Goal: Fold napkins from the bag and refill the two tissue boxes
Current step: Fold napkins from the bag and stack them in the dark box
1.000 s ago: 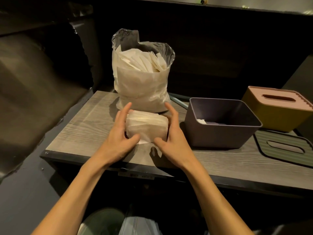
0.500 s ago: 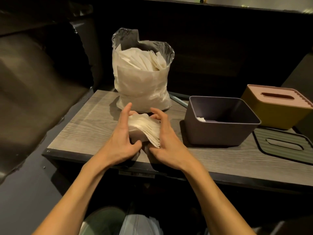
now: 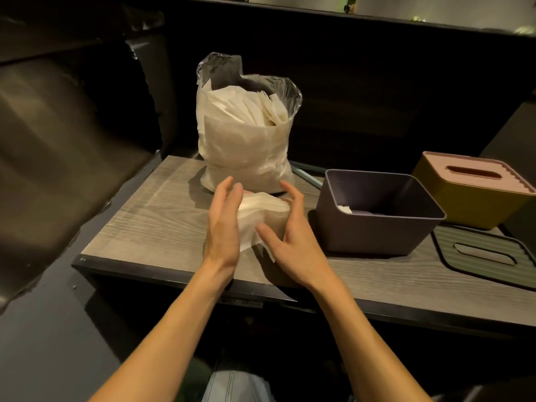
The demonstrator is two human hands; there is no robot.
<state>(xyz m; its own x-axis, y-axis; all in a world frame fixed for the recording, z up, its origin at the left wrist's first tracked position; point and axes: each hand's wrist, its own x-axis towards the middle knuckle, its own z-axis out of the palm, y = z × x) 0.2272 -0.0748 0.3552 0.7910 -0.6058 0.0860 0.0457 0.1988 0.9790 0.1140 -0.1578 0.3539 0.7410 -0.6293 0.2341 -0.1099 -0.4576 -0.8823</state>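
The grey wood-grain table carries everything; I place the rest against the open purple plastic tissue box on it. The clear plastic bag of white napkins stands upright behind and to that box's left. A closed mustard tissue box with a pink slotted lid sits to its right, and a green ribbed slotted lid lies flat in front of its right end. The purple box looks almost empty. Just left of it, my left hand, fingers straight, presses one side of a white stack of folded napkins while my right hand curls round the other. I judge the step as squaring the stack; next, it needs carrying rightward and lowering level into the purple box.
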